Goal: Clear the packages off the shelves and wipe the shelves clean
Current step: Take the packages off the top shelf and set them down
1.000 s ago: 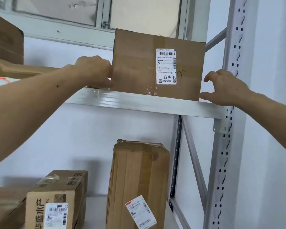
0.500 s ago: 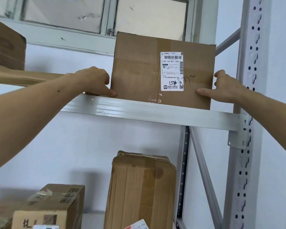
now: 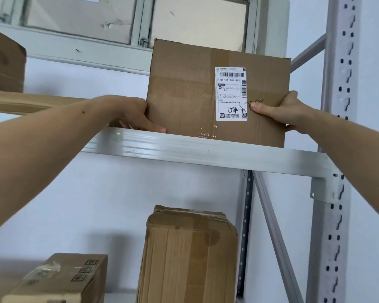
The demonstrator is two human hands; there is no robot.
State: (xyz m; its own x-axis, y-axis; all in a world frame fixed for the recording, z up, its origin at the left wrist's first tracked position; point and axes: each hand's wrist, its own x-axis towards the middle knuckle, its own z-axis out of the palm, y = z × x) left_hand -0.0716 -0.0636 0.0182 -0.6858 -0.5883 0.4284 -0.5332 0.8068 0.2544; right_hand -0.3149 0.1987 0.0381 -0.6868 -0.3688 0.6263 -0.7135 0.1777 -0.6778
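Cardboard box (image 3: 184,92) standing on the upper shelf (image 3: 206,155), both hands gripping it.
Left hand (image 3: 136,114) is clasping its left edge, right hand (image 3: 280,112) its right edge, thumb lying beside the white label (image 3: 230,94).

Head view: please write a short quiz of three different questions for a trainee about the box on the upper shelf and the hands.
1. True or false: both hands grip the labelled box on the upper shelf.
2. Which thumb lies beside the white label? A) left hand B) right hand
3. Fill in: the tall box stands on the ____ shelf.

Key: 1 true; 2 B; 3 lower.
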